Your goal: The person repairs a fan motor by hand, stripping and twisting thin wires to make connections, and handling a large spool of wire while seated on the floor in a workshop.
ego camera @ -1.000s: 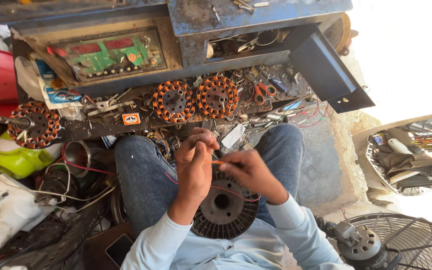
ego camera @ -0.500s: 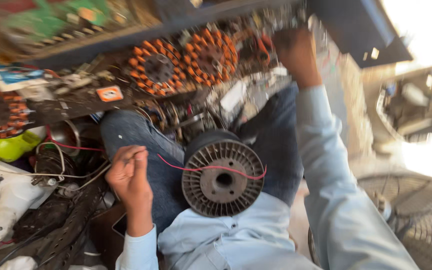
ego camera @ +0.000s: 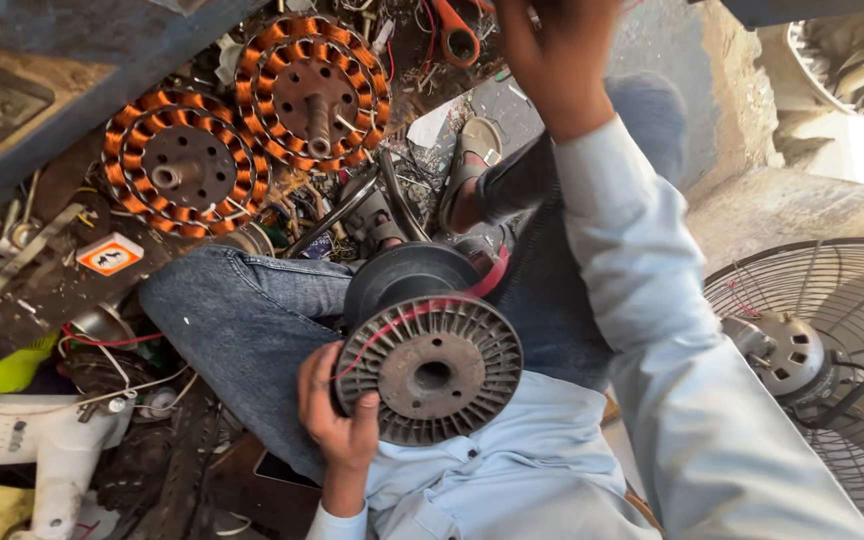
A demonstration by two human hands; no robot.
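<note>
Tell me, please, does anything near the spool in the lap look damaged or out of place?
The spool looks whole, held at its rim by the left hand. The odd things: a fan lying flat with its motor exposed, and two copper-wound stators amid tangled scrap.

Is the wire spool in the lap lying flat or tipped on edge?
Tipped on edge: the spool shows its ribbed round flange to the camera, the left hand gripping its rim, red wire crossing it.

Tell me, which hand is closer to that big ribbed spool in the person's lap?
Left. The left hand grips the spool at its rim; the right hand is raised far above it.
</note>
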